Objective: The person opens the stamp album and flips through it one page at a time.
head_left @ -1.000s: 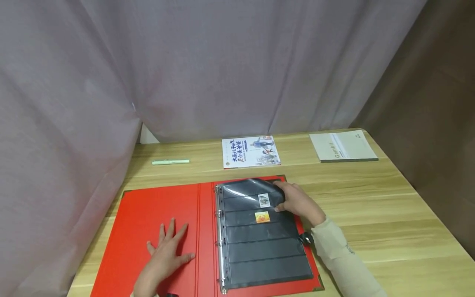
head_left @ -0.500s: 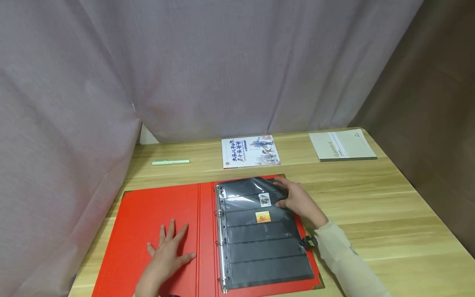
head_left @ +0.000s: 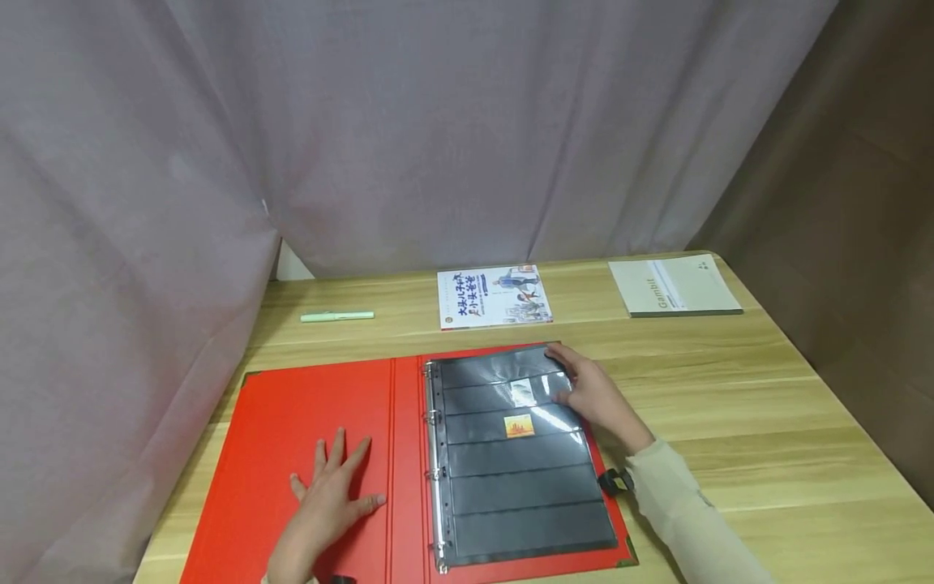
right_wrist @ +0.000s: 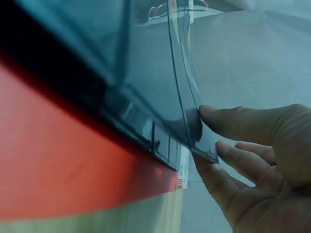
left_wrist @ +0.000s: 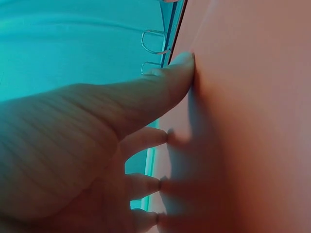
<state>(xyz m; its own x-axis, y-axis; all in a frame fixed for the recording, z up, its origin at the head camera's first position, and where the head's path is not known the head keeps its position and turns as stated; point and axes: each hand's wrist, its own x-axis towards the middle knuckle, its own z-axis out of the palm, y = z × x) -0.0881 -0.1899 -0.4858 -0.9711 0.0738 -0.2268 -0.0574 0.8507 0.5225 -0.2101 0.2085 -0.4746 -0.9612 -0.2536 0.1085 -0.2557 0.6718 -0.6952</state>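
Note:
A red ring binder [head_left: 314, 405] lies open on the wooden table, its metal rings [head_left: 435, 472] holding black stock pages. On the top stock page [head_left: 529, 491] sit a yellow-orange stamp [head_left: 520, 426] and, above it, a pale stamp [head_left: 521, 392] partly lost in glare. My left hand [head_left: 324, 511] rests with spread fingers on the bare left cover. My right hand [head_left: 598, 401] pinches the stock page by its upper right edge. In the right wrist view, the thumb is on one face of the page [right_wrist: 153, 73] and fingers are behind it; it stands off the sheets below.
Behind the binder lie a light green pen [head_left: 337, 316], a white picture book [head_left: 494, 297] and a pale notebook [head_left: 674, 285]. A grey curtain [head_left: 409, 138] hangs along the table's back, and a brown one [head_left: 839, 268] hangs at the right.
The page's upper right corner, curled over earlier, now lies flatter, and the glare has shifted down and right. My right hand has moved slightly rightward. The left hand stays put.

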